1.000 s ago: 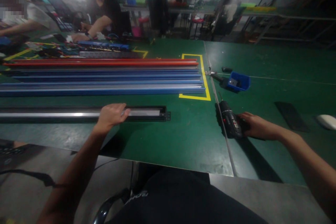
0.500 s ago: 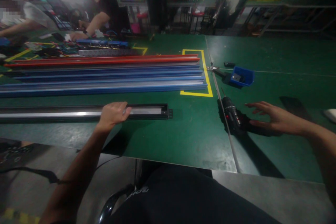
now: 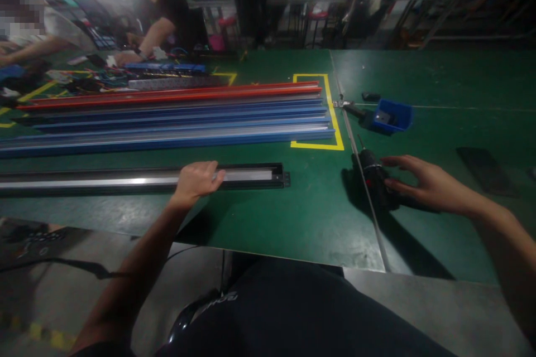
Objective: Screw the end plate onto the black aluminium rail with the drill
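My left hand (image 3: 197, 181) is wrapped over a long black rail (image 3: 251, 174) with a pale strip along its middle, a little short of the rail's right end. The rail lies on the green table and runs out of view to the left. At the right, my right hand (image 3: 422, 181) has its thumb and fingers around the body of a black cordless drill (image 3: 372, 170). The drill's thin bit points away from me, and its shadow falls to its left. Its lower part is dark and partly hidden by the hand.
Beyond the rail lie several blue rails (image 3: 251, 133) and red rails (image 3: 234, 90), ending by yellow tape (image 3: 318, 145). A blue bin (image 3: 397, 114) holds small dark parts. A flat dark object (image 3: 486, 170) lies at right. Wires and co-workers are at the far left.
My left hand and the black rail have shifted right together. My right hand has closed in on the drill, and the drill's shadow has spread to the left.
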A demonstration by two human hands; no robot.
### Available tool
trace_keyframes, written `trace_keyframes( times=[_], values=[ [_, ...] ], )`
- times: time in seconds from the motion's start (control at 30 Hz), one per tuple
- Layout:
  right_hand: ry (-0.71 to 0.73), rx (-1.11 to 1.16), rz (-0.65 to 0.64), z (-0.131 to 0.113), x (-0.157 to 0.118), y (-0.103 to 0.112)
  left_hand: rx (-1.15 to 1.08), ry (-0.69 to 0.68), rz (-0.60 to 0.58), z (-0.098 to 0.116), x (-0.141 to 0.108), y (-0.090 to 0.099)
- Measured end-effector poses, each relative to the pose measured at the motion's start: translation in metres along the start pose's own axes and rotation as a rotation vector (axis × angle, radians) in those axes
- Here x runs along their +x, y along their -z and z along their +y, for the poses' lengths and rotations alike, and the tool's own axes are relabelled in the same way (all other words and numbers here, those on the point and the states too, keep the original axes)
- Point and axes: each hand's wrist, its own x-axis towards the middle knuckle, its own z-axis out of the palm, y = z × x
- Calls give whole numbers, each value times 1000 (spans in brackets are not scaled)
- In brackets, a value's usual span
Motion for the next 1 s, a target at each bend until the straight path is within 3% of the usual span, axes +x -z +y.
trace_keyframes(
  times=[0.13, 0.37, 0.77, 1.0],
  values=[
    [87, 157, -92, -28, 8, -20, 25, -47, 29, 23, 12, -2],
    [113, 244, -145, -59, 29, -55, -27, -71, 42, 56, 29, 7],
    [78, 291, -200, -74, 59, -79, -110, -76, 53, 110, 47, 11],
    [55, 274, -183, -70, 58, -73, -155, -67, 53, 131, 57, 11]
  ],
)
